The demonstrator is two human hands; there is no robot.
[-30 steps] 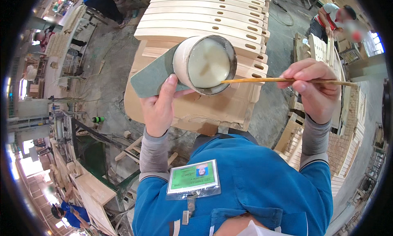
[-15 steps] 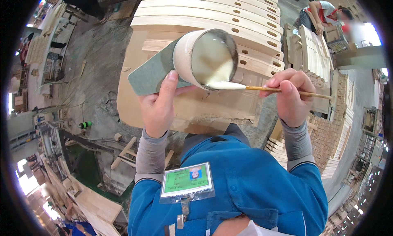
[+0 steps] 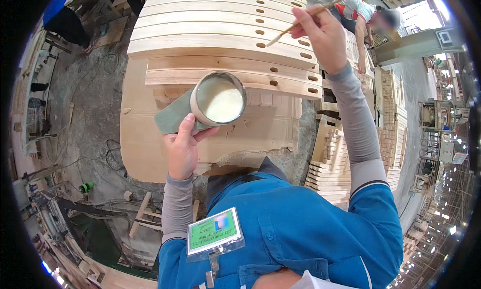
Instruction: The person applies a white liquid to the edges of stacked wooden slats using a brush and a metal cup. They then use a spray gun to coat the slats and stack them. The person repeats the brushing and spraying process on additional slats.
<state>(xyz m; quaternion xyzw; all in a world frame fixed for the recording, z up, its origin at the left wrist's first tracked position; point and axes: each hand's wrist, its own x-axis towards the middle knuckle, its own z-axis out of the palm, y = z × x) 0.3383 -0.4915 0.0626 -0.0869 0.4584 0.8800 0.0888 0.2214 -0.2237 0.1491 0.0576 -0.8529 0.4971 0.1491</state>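
Past the thumb of the left hand (image 3: pixel 181 151), a likely spill-prone cup (image 3: pixel 195 106), best steadied by its wall, is seemingly gripped with a green board (image 3: pixel 172 114); a slim stick (image 3: pixel 286 32) is pinched by the right hand (image 3: pixel 323 34).

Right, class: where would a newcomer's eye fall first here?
The pale cup of creamy liquid near the middle, held in the left hand. Next, the thin, white-tipped stick in the right hand at upper right. Slotted wooden pieces lie side by side across the top.
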